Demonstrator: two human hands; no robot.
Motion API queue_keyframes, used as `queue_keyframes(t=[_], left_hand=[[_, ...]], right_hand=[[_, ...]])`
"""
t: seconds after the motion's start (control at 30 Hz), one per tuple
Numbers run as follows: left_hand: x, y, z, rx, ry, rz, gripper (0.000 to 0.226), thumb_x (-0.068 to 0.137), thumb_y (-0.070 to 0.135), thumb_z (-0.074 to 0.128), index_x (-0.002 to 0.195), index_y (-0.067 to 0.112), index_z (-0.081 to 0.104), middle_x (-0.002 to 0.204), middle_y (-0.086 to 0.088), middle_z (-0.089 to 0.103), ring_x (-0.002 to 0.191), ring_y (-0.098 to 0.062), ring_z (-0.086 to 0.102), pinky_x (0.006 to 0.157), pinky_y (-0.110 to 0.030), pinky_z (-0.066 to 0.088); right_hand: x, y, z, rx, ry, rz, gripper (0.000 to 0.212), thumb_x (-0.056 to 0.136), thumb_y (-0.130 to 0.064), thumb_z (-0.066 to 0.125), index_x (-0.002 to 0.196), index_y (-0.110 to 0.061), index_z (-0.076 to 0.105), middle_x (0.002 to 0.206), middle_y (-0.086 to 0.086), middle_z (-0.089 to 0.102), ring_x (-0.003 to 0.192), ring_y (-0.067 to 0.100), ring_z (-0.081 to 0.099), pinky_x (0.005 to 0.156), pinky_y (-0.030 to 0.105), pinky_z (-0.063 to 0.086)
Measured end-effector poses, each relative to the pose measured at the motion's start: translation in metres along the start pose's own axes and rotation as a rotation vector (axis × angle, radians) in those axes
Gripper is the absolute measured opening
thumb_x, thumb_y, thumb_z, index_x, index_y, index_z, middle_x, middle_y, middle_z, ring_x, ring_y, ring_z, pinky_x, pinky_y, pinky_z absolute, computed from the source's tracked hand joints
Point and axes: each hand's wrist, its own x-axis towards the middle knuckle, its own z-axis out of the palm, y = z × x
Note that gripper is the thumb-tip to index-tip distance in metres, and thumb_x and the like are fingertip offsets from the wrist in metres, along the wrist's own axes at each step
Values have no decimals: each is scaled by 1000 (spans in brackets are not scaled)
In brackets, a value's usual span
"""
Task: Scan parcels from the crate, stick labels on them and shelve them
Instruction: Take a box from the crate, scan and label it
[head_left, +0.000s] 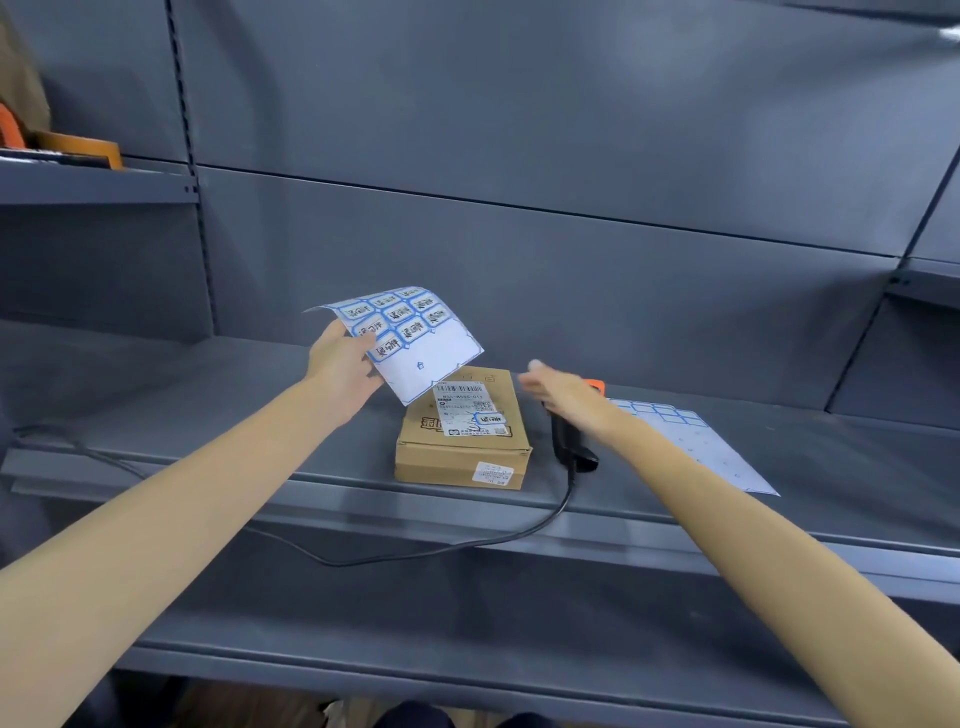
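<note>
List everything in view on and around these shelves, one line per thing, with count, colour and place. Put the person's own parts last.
Cardboard parcel: one, brown, on the middle shelf, white shipping label and a small blue-edged sticker on top.
Label sheet: one, white with blue-edged stickers, held in the air above the parcel's left rear.
Used sheet: one, white, mostly peeled, flat on the shelf at right.
Scanner: one, black with an orange tip, right of the parcel, partly hidden by the right hand.
Cable: one, black, trailing from the scanner over the shelf edge.
Shelving: dark grey metal, several levels.
Orange-brown items: upper left shelf, unclear.
Left hand: grips the label sheet.
Right hand: open, above the scanner.
</note>
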Motion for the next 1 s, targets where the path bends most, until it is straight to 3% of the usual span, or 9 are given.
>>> queue_keyframes(t=[0.13, 0.27, 0.47, 0.57, 0.63, 0.73, 0.83, 0.93, 1.0], left_hand=[[-13, 1, 23, 39, -270, -81, 39, 98, -3, 41, 133, 15, 48, 125, -8, 63, 103, -22, 65, 70, -34, 56], [-23, -12, 57, 165, -443, -162, 40, 97, -2, 46, 132, 15, 51, 122, -10, 65, 103, -26, 66, 76, -38, 57], [-28, -23, 108, 410, -513, -172, 36, 97, 4, 52, 130, 17, 53, 123, -9, 64, 95, -22, 64, 72, -32, 53], [-22, -21, 118, 725, -443, -14, 43, 94, 23, 60, 135, 22, 48, 134, 1, 52, 109, -19, 51, 83, -30, 40], [-12, -27, 109, 943, -275, 87, 53, 93, 28, 59, 142, 18, 38, 134, 1, 45, 111, -19, 49, 89, -29, 38], [1, -41, 89, 1190, 24, 11, 62, 90, 32, 59, 140, 9, 31, 134, -13, 48, 119, -32, 49, 96, -40, 43], [1, -49, 71, 1232, 221, -149, 69, 91, 30, 60, 143, 2, 25, 138, -19, 41, 121, -32, 47, 94, -37, 42], [2, -49, 55, 1278, 139, -161, 54, 94, 32, 58, 135, 1, 43, 122, -12, 53, 105, -26, 53, 77, -29, 45], [2, -50, 47, 1229, 51, -206, 50, 93, 29, 61, 131, 0, 48, 120, -11, 56, 113, -27, 53, 85, -31, 45]], right_hand=[[0, 2, -39, 436, -18, 127, 68, 97, -59, 29, 131, -5, 53, 139, 13, 52, 130, 24, 48, 113, 38, 33], [-10, -3, -67, 555, -129, 90, 78, 90, -70, 29, 122, -5, 58, 124, 10, 65, 117, 23, 60, 103, 39, 43], [-31, -1, -103, 378, 59, -132, 23, 91, -23, 61, 108, -8, 64, 106, 8, 71, 93, 23, 67, 82, 34, 55], [-37, 17, -130, 412, 243, -172, 21, 85, -18, 65, 103, -7, 64, 100, 8, 71, 84, 18, 70, 78, 31, 55], [-40, 40, -147, 424, 378, -97, 12, 90, -12, 62, 101, -8, 65, 99, 9, 70, 77, 14, 71, 75, 30, 56], [-41, 93, -165, 416, 522, 138, 12, 91, -8, 61, 103, -5, 65, 99, 10, 69, 68, 12, 70, 68, 27, 60], [-36, 143, -171, 332, 633, 386, 22, 84, -5, 67, 102, 7, 66, 101, 14, 67, 75, 22, 58, 83, 34, 52], [-38, 154, -164, 172, 746, 538, 15, 85, -6, 64, 71, 0, 59, 87, 16, 68, 67, 25, 58, 68, 33, 53], [-40, 153, -161, -24, 774, 558, 28, 88, -10, 61, 63, -5, 51, 71, 13, 60, 59, 26, 54, 57, 30, 48]])
